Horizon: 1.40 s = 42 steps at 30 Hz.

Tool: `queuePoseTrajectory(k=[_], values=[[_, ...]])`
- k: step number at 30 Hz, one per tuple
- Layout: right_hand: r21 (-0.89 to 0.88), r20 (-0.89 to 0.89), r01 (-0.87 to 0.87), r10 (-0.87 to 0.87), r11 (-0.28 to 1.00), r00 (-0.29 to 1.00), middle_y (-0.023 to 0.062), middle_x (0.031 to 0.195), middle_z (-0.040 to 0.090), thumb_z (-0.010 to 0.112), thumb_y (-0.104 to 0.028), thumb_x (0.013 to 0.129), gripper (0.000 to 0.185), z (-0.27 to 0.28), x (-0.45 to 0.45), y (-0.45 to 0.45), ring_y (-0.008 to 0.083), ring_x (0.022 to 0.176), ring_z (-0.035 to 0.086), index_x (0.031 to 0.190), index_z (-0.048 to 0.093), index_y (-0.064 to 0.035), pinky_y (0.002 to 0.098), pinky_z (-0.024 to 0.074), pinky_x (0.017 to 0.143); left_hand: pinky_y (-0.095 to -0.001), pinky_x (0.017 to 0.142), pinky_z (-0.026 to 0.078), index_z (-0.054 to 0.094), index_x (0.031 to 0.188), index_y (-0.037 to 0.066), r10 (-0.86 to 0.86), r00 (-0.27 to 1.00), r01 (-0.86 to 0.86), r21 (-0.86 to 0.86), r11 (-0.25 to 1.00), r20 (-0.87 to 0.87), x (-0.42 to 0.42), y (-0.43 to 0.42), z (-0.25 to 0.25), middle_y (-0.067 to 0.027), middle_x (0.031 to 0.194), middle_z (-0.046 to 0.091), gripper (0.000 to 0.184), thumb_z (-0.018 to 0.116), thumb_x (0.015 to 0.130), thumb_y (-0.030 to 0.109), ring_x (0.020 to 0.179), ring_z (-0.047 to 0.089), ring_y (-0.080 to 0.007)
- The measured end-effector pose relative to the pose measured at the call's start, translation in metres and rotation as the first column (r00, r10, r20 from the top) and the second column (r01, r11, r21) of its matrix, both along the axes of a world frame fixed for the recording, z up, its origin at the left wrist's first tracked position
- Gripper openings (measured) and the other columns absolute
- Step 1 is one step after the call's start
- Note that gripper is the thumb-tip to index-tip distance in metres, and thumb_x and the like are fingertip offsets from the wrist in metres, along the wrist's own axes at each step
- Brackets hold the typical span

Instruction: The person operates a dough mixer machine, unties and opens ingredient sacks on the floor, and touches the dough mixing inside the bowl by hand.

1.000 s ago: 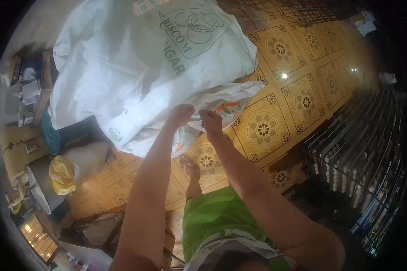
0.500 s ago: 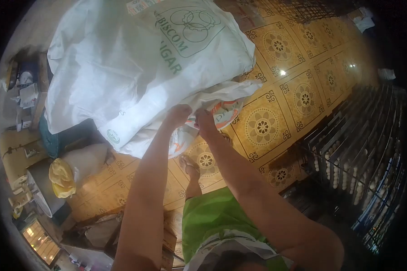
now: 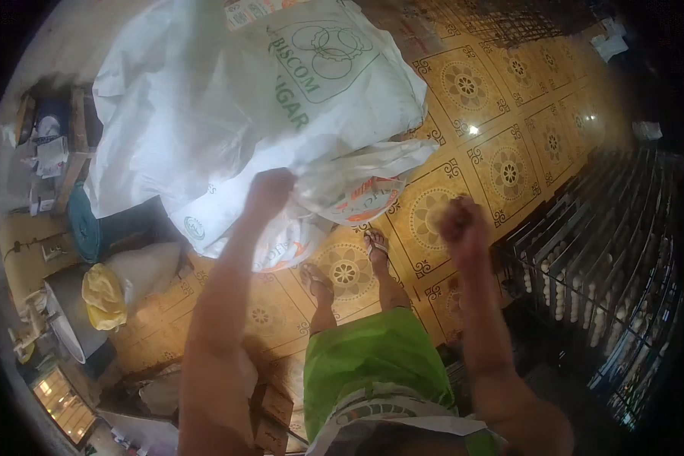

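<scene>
The floor (image 3: 509, 167) lay beneath the whole work area, patterned and partly glossy. The upper sack (image 3: 205, 99), white with green print, spread across the far side ahead of you, and the rack (image 3: 600, 251) stood to your right. The lower sack (image 3: 365, 201), marked in orange, showed beneath the upper sack's near edge, in front of your feet (image 3: 375, 247).

Your left hand (image 3: 272, 188) was at that near edge, fingers bent towards the fabric; whether they gripped it could not be told (blur obscured the contact). Your right hand (image 3: 461, 222) was over the floor, well apart from both sacks, fingers drawn inward; how tightly they were closed, or on what, could not be told.

In judgement, good handling called for a steady left hand close to the working point, moderate tension, and a smooth right-hand stroke clear of the rack. A hard jerk risked dragging the loose folds out of line.
</scene>
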State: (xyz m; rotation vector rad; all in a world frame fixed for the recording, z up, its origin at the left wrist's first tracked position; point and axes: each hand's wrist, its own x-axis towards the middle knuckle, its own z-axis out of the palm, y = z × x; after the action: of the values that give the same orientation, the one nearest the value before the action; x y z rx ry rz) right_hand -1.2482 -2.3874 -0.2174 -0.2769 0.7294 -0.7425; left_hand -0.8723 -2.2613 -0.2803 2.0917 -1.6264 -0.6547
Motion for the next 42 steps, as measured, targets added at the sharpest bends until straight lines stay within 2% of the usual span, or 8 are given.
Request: queuePoseTrajectory(k=[12, 21, 24, 26, 29, 32, 38, 42], values=[[-0.280, -0.519, -0.452, 0.263, 0.847, 0.814, -0.0024, 0.065, 0.033, 0.048, -0.021, 0.097, 0.013, 0.048, -0.060, 0.032, 0.0089, 0.058, 0.035, 0.087, 0.044, -0.0135, 0.0261, 0.0343, 0.057, -0.0281, 0.078, 0.048, 0.067, 0.098, 0.004, 0.365, 0.922, -0.387, -0.304, 0.871, -0.128, 0.056, 0.162, 0.292, -0.0061, 0.102, 0.065, 0.014, 0.056, 0.090, 0.001, 0.092, 0.059, -0.0134], [-0.406, -0.665, -0.821, 0.486, 0.402, 0.567, -0.0006, 0.079, 0.042, 0.048, -0.012, 0.095, 0.005, 0.123, -0.015, 0.072, 0.0100, 0.069, 0.042, 0.093, 0.046, -0.0072, 0.0263, 0.0373, 0.065, -0.0311, 0.072, 0.051, 0.062, 0.093, -0.001, 0.684, -0.219, -0.307, -0.714, 0.629, 0.696, 0.015, 0.271, 0.469, -0.0109, 0.091, 0.062, 0.012, 0.060, 0.085, 0.007, 0.082, 0.059, -0.0194], [-0.437, -0.703, -0.880, 0.539, 0.187, 0.463, 0.0018, 0.080, 0.045, 0.048, -0.009, 0.094, 0.005, 0.151, -0.010, 0.083, 0.0144, 0.071, 0.044, 0.092, 0.046, -0.0050, 0.0277, 0.0385, 0.067, -0.0326, 0.074, 0.050, 0.058, 0.101, 0.000, 0.572, 0.750, -0.532, -0.817, 0.223, -0.332, 0.021, 0.278, 0.411, -0.0120, 0.096, 0.060, 0.020, 0.051, 0.090, 0.014, 0.086, 0.059, -0.0212], [-0.425, -0.738, -0.901, 0.542, 0.091, 0.403, 0.0048, 0.078, 0.047, 0.048, -0.010, 0.094, 0.006, 0.174, -0.006, 0.094, 0.0181, 0.070, 0.048, 0.092, 0.046, -0.0043, 0.0303, 0.0406, 0.067, -0.0327, 0.076, 0.050, 0.057, 0.106, 0.000, -0.114, 0.446, -0.826, -0.458, 0.328, -0.888, -0.005, 0.245, 0.360, -0.0130, 0.101, 0.060, 0.025, 0.048, 0.092, 0.019, 0.090, 0.059, -0.0218], [-0.458, -0.742, -0.888, 0.538, 0.029, 0.400, 0.0076, 0.077, 0.049, 0.049, -0.010, 0.093, 0.006, 0.191, -0.006, 0.110, 0.0211, 0.069, 0.049, 0.091, 0.046, -0.0048, 0.0318, 0.0414, 0.066, -0.0335, 0.078, 0.046, 0.061, 0.094, 0.003, 0.658, 0.638, -0.691, -0.080, 0.718, 0.399, -0.055, 0.205, 0.276, -0.0053, 0.090, 0.059, 0.017, 0.049, 0.093, 0.017, 0.086, 0.056, -0.0173], [-0.545, -0.694, -0.838, 0.540, 0.037, 0.476, 0.0092, 0.078, 0.050, 0.050, -0.009, 0.093, 0.005, 0.197, -0.018, 0.107, 0.0248, 0.069, 0.050, 0.095, 0.046, -0.0060, 0.0336, 0.0420, 0.066, -0.0284, 0.068, 0.045, 0.052, 0.085, 0.003, 0.565, 0.458, -0.669, 0.152, 0.727, -0.686, -0.089, 0.189, 0.146, -0.0034, 0.080, 0.053, 0.014, 0.045, 0.093, 0.013, 0.071, 0.050, -0.0140], [-0.408, -0.776, -0.912, 0.542, -0.040, 0.323, 0.0116, 0.081, 0.053, 0.051, -0.007, 0.091, 0.006, 0.179, -0.021, 0.106, 0.0315, 0.073, 0.055, 0.097, 0.048, -0.0069, 0.0382, 0.0439, 0.067, -0.0289, 0.056, 0.046, 0.060, 0.093, 0.002, 0.477, 0.551, -0.513, 0.173, 0.841, -0.685, -0.141, 0.138, -0.051, -0.0036, 0.080, 0.055, 0.014, 0.051, 0.090, 0.012, 0.063, 0.053, -0.0141], [-0.510, -0.736, -0.859, 0.537, -0.039, 0.412, 0.0119, 0.080, 0.053, 0.053, -0.006, 0.089, 0.006, 0.176, -0.027, 0.105, 0.0328, 0.072, 0.055, 0.094, 0.049, -0.0072, 0.0393, 0.0441, 0.065, -0.0270, 0.052, 0.039, 0.057, 0.091, 0.003, 0.362, -0.623, -0.548, 0.718, 0.430, -0.693, -0.138, 0.089, -0.095, 0.0006, 0.065, 0.047, 0.014, 0.049, 0.093, 0.014, 0.059, 0.047, -0.0114]])
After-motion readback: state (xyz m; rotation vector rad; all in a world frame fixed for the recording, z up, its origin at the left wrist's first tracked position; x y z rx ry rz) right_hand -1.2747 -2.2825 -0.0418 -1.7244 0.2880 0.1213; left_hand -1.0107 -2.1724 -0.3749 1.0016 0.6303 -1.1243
